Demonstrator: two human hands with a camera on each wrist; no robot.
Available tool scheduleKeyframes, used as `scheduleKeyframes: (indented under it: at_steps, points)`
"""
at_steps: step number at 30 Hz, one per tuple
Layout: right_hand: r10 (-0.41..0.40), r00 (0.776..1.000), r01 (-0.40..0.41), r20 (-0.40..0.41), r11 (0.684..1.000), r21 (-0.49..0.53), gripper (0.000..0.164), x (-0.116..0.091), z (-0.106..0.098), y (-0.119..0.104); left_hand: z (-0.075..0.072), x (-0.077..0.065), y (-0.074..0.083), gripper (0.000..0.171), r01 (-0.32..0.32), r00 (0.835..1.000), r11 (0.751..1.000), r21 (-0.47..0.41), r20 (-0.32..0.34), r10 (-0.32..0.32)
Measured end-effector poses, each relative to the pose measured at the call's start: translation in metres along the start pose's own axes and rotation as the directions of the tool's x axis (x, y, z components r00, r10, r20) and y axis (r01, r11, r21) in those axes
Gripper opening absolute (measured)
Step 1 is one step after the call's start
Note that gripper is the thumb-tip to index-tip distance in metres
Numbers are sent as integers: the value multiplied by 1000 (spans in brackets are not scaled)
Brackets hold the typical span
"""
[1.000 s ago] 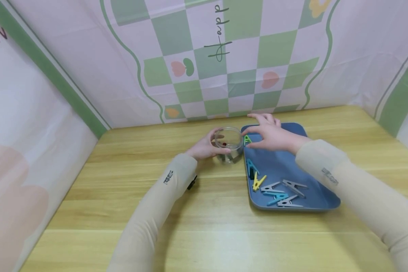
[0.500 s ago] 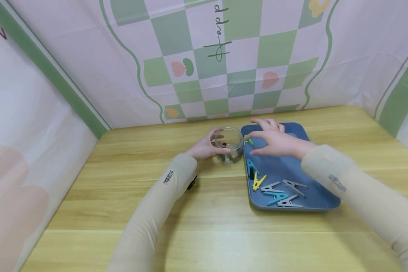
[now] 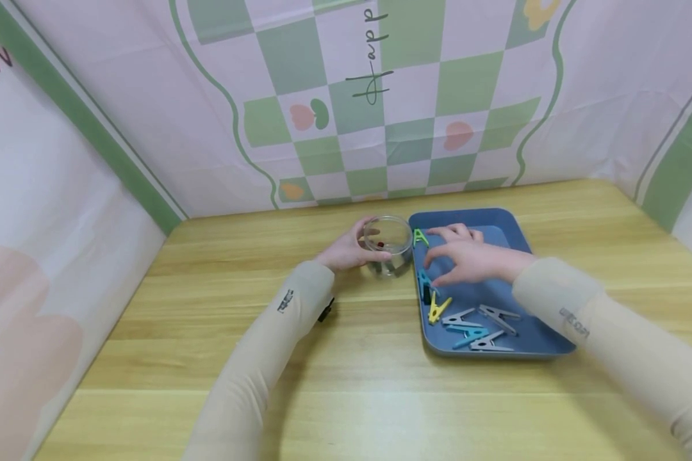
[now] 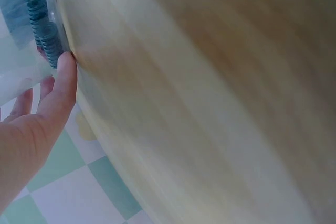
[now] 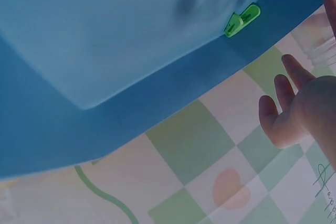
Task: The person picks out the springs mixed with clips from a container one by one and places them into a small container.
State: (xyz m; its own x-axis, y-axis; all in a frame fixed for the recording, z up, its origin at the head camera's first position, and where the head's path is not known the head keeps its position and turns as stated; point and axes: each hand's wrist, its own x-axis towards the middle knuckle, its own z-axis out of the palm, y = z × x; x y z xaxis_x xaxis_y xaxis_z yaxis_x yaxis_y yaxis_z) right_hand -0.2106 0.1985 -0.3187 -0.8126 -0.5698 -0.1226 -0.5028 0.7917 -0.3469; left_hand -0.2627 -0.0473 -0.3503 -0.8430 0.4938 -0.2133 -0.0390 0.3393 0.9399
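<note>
My left hand (image 3: 346, 251) holds a clear jar (image 3: 395, 267) from its left side, thumb and fingers around it. A small dark red thing shows inside the jar, and the left wrist view shows dark ridged stacks (image 4: 43, 22) in it. Over the left part of a blue tray (image 3: 544, 353) hovers my right hand (image 3: 467, 259), fingers spread and bent, holding nothing. Its thumb is close to a blue clothespin (image 3: 424, 280). A green clothespin (image 3: 420, 237) leans at the tray's left wall, just beyond the fingertips.
Lower in the tray lie a yellow clothespin (image 3: 437, 312), a light-blue clothespin (image 3: 467, 333) and several grey clothespins (image 3: 498, 316). A small black piece (image 3: 427, 294) sits by the left wall. A patterned cloth (image 3: 357, 153) hangs behind the wooden table (image 3: 346, 384).
My right hand has moved from above the green clothespin toward me, down to the blue one, leaving the green one in full view. My left hand and the jar stay in place.
</note>
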Motion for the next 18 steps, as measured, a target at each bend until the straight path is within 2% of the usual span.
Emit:
scheduleKeyframes:
  at_steps: [12,18]
  points:
    - [-15,999,14,36,1000,14,15,-2,9,-1,0,2,-2,84,-8,1000,1000,10,1,8]
    - [-5,999,5,44,1000,-2,17,0,14,0,0,2,-1,85,-1,1000,1000,-19,3,1]
